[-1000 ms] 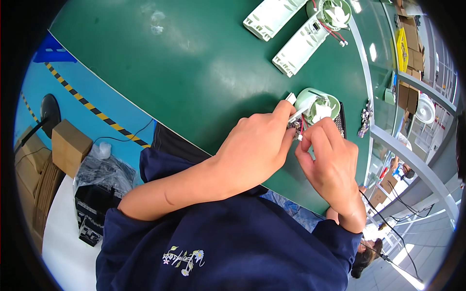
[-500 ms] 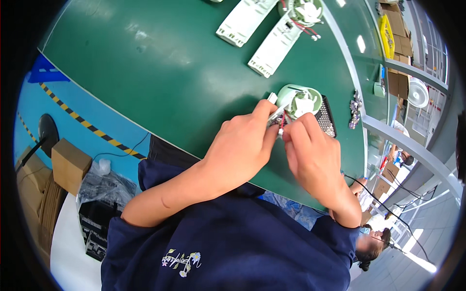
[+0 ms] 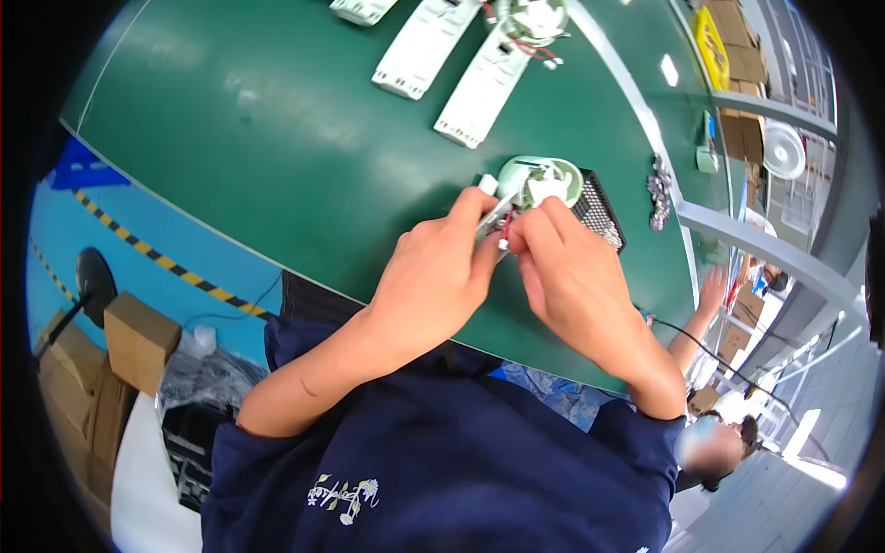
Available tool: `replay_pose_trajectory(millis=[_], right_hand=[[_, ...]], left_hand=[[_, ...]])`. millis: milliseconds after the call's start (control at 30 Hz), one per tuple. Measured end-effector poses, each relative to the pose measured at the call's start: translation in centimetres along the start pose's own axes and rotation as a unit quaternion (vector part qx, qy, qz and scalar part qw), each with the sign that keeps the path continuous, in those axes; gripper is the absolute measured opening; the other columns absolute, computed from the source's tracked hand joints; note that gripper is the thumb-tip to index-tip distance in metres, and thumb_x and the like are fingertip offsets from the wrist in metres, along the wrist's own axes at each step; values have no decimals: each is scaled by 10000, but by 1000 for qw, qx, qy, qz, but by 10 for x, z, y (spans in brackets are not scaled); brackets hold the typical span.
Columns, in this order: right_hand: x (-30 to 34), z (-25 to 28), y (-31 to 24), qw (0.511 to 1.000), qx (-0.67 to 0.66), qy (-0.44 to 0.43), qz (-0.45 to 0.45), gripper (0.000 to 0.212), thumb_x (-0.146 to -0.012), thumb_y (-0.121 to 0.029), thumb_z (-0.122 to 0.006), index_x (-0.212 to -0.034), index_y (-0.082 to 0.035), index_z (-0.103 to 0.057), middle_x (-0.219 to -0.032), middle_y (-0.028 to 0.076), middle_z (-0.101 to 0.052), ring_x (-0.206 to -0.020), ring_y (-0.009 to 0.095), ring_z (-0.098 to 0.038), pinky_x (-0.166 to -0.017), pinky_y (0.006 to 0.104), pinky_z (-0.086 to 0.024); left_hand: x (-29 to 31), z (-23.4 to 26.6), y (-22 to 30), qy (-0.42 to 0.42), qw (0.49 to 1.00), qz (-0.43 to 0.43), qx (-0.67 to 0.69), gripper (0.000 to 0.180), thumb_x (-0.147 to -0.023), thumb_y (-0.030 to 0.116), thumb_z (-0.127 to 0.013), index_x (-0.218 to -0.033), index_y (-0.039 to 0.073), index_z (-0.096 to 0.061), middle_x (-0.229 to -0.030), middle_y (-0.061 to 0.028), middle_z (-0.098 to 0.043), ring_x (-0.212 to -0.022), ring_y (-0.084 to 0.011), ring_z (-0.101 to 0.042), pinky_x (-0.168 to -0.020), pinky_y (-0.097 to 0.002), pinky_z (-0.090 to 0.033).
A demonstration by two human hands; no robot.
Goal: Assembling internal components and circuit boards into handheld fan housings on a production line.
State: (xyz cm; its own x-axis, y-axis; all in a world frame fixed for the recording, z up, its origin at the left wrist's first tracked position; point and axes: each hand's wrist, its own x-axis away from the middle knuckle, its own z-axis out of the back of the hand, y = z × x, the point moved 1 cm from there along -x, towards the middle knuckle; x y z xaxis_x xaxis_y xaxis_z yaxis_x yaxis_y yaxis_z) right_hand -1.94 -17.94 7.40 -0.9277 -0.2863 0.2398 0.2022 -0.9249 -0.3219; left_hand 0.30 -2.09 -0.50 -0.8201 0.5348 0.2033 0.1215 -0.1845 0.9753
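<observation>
A light-green round fan head point(image 3: 576, 189) with white blades lies at the table's near side, joined to a white housing point(image 3: 489, 184) seen only in part. My left hand point(image 3: 429, 267) is closed on that housing, with thumb and fingertips at its edge. Red wires point(image 3: 506, 226) with a small white connector point(image 3: 503, 245) stick out between my hands. My right hand point(image 3: 576, 267) is pinched beside the wires, against the fan's near side. Its fingertips are hidden, so what they grip cannot be made out.
A black tray of small metal parts point(image 3: 601, 214) sits right of the fan. Farther off lie white fan housings point(image 3: 479, 97) with red wires. Small circuit boards point(image 3: 658, 194) lie at the right, near a grey frame point(image 3: 737, 221). A co-worker's hand point(image 3: 712, 290) reaches in at the right.
The whole view has shifted, so the table things appear farther left. My hands keep nearly the same hold at the fan. The co-worker's hand at the right has come up beside the table.
</observation>
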Motion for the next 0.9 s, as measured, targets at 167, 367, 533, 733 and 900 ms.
replay_pose_trajectory(millis=[167,367,533,733,900], right_hand=[[-3,16,7,997,-76,1,-33,341,-850,20,-726,-1164,-89,-653,-1071,75,-668,-827,275,-694,-650,378,-543],[-14,12,19,986,-138,23,95,207,-876,-7,-740,-1068,-85,-738,-1160,50,-730,-907,249,-737,-728,327,-580],[-18,11,29,977,-173,-49,115,205,-859,-7,-764,-1059,-49,-750,-1031,67,-754,-878,268,-732,-734,357,-576],[-19,18,40,979,-177,4,96,229,-833,20,-776,-1050,-53,-780,-980,70,-730,-872,260,-703,-737,363,-550],[-17,16,36,986,-138,3,97,265,-808,20,-784,-1054,-78,-787,-963,59,-709,-871,245,-679,-714,360,-539]], left_hand=[[0,2,-1,-18,999,32,26,239,-986,98,-608,-1191,2,-530,-781,-234,-692,-748,-459,-680,-674,-551,-505],[3,3,-3,-33,997,53,33,248,-983,90,-596,-1202,-5,-528,-810,-234,-700,-770,-452,-688,-693,-545,-505],[3,2,-3,-25,998,34,39,252,-988,97,-595,-1207,-8,-527,-810,-229,-702,-772,-445,-690,-688,-530,-508],[1,5,2,-34,997,62,30,255,-1003,124,-606,-1208,-7,-528,-805,-222,-702,-767,-439,-693,-680,-525,-507],[1,2,-3,-24,999,33,36,245,-1005,128,-613,-1200,3,-535,-805,-229,-700,-740,-442,-688,-648,-520,-505]])
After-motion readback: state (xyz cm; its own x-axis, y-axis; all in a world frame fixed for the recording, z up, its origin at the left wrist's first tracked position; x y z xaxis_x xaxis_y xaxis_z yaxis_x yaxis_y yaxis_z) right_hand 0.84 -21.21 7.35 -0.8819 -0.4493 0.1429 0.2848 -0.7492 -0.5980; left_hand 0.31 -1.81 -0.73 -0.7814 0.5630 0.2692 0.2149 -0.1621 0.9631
